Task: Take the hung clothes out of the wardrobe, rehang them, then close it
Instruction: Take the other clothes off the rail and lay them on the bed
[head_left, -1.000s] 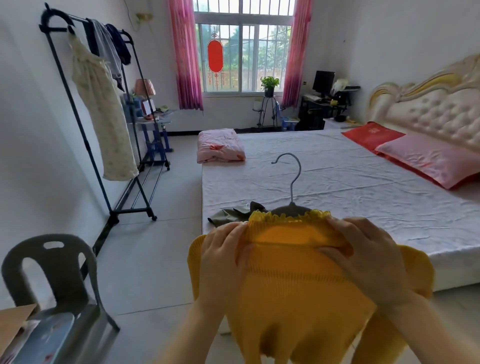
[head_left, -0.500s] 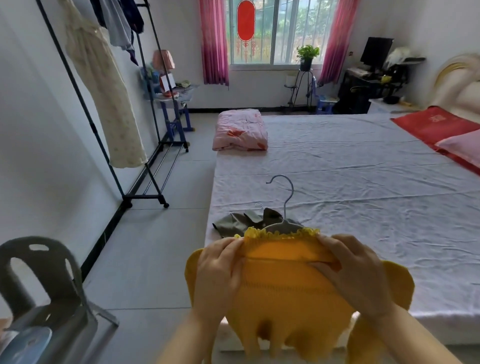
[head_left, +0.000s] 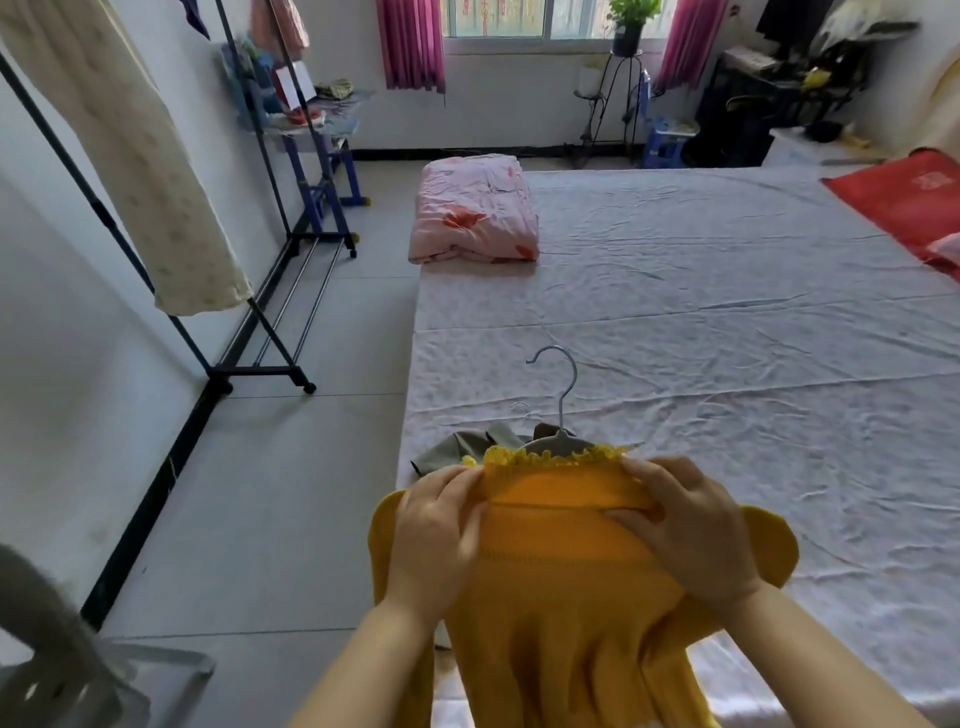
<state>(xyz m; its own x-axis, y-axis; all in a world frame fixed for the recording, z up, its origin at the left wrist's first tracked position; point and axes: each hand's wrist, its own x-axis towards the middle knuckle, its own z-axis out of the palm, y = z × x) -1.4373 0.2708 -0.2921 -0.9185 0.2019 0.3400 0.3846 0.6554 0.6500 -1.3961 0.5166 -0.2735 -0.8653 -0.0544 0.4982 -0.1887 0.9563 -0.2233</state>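
Flanking top: left hand, right hand

A home bedroom: a wide bed under a wrinkled pale sheet carries a folded pink floral quilt, a black metal clothes rail holds a hanging cream dress, and magenta curtains flank the window.

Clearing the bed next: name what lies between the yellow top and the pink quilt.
Head view: an olive garment beside the yellow top, then bare sheet up to the pink quilt.
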